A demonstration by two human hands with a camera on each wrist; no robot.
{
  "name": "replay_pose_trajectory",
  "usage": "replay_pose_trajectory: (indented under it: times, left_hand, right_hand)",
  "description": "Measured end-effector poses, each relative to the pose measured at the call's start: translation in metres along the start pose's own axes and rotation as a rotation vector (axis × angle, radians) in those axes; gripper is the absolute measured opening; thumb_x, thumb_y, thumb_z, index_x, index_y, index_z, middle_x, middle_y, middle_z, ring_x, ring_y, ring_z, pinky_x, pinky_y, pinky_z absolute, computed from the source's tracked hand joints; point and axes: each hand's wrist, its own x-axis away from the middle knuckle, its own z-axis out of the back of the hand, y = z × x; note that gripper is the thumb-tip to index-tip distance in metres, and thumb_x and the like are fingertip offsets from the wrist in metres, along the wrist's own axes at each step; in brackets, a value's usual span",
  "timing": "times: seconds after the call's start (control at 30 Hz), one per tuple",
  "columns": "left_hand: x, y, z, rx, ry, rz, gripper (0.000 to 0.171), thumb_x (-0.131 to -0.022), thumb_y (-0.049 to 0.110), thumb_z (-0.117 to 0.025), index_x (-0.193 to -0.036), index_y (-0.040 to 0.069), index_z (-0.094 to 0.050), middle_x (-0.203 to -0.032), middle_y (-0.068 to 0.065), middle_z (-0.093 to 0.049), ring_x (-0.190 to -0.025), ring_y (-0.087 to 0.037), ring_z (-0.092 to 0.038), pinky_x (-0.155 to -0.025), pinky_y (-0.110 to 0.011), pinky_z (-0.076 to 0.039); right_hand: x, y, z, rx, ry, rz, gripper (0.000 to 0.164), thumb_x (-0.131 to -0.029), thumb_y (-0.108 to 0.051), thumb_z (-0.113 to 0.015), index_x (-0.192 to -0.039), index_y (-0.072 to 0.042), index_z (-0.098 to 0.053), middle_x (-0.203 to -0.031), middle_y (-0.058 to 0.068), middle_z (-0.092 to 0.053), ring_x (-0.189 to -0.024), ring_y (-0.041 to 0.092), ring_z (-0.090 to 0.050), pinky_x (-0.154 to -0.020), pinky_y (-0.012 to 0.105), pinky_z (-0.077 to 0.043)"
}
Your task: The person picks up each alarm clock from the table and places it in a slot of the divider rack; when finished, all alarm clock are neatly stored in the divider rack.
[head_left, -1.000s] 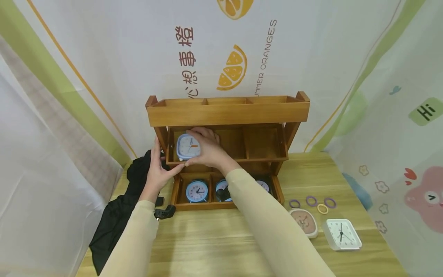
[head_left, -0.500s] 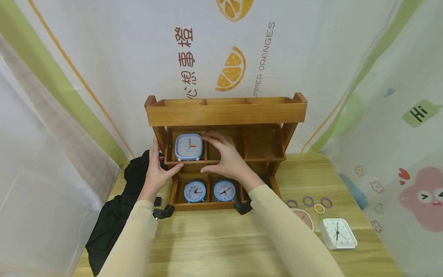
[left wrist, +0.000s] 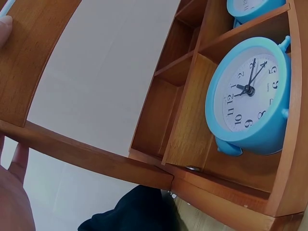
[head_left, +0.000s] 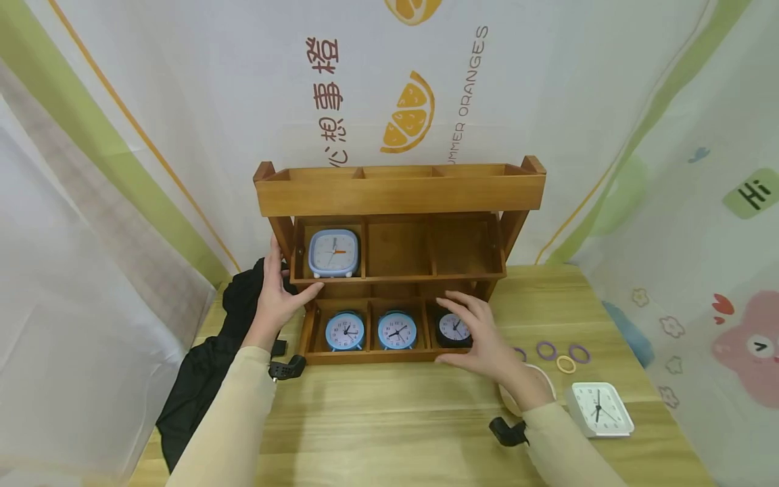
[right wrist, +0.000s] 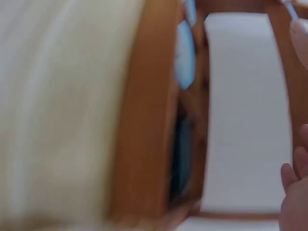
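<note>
A tiered wooden shelf [head_left: 398,196] stands against the curtain. My left hand [head_left: 276,308] grips its left side, fingers behind the post and thumb at the front of the middle tier. A square blue-framed alarm clock [head_left: 333,253] stands in that tier's left compartment. Below it, two round blue alarm clocks [head_left: 345,331] and a black round alarm clock [head_left: 453,328] occupy the bottom tier. My right hand [head_left: 481,338], with thumb and fingers spread and holding nothing, is near the black clock and partly covers it.
On the table's right lie a white square alarm clock [head_left: 599,409], a pale-rimmed clock [head_left: 508,399] partly hidden by my right forearm, several purple rings [head_left: 546,350] and a yellow ring [head_left: 566,364]. Black cloth [head_left: 203,372] lies along the left.
My right hand has let go of the square blue clock, leaving it in the middle tier, and moved right and down past the bottom tier. My left hand stays at the shelf.
</note>
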Motion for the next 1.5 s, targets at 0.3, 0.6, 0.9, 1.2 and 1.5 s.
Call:
replay_pose_trajectory:
  times: [0.3,0.6,0.9,1.2,1.5]
  left_hand:
    - [0.000,0.002,0.002,-0.002,-0.004,0.007,0.127,-0.086,0.014,-0.087,-0.167,0.040,0.008,-0.171,-0.009,-0.012,-0.154,-0.031,-0.023,-0.115,-0.061,-0.033]
    - [-0.001,-0.001,0.007,-0.002,-0.003,0.017,0.127,-0.086,0.015,-0.087,-0.166,0.042,0.008,-0.172,-0.006,-0.010,-0.156,-0.031,-0.019,-0.116,-0.063,-0.032]
    - [0.002,-0.002,0.010,-0.008,-0.001,0.032,0.126,-0.087,0.018,-0.086,-0.166,0.044,0.009,-0.173,-0.004,-0.006,-0.158,-0.030,-0.016,-0.117,-0.064,-0.030]
    - [0.001,0.000,0.011,-0.019,-0.006,0.040,0.126,-0.087,0.022,-0.087,-0.166,0.043,0.009,-0.173,-0.006,-0.008,-0.155,-0.034,-0.021,-0.115,-0.062,-0.033]
    - [0.002,0.001,0.002,0.006,-0.013,0.013,0.126,-0.086,0.018,-0.087,-0.167,0.041,0.007,-0.172,-0.008,-0.011,-0.154,-0.032,-0.023,-0.115,-0.061,-0.034]
  right_hand:
    - [0.104,0.051,0.029,0.083,-0.098,-0.273,0.116,-0.064,-0.033,-0.102,-0.161,-0.015,-0.040,-0.162,0.020,-0.034,-0.142,0.051,-0.032,-0.099,0.079,-0.037]
    - [0.145,0.070,0.037,0.137,-0.148,-0.338,0.108,-0.062,-0.050,-0.098,-0.151,-0.009,-0.052,-0.152,0.022,-0.044,-0.139,0.053,-0.034,-0.099,0.081,-0.035]
    - [0.146,0.076,0.030,0.161,-0.136,-0.328,0.102,-0.063,-0.041,-0.101,-0.148,-0.010,-0.056,-0.146,0.020,-0.050,-0.135,0.049,-0.039,-0.097,0.079,-0.039]
    - [0.144,0.070,0.031,0.159,-0.127,-0.356,0.101,-0.061,-0.036,-0.101,-0.147,-0.011,-0.055,-0.146,0.018,-0.051,-0.135,0.048,-0.041,-0.097,0.079,-0.040]
    - [0.100,0.030,0.061,0.125,-0.012,-0.238,0.098,-0.060,-0.026,-0.104,-0.145,-0.017,-0.057,-0.144,0.012,-0.047,-0.127,0.035,-0.040,-0.088,0.065,-0.044]
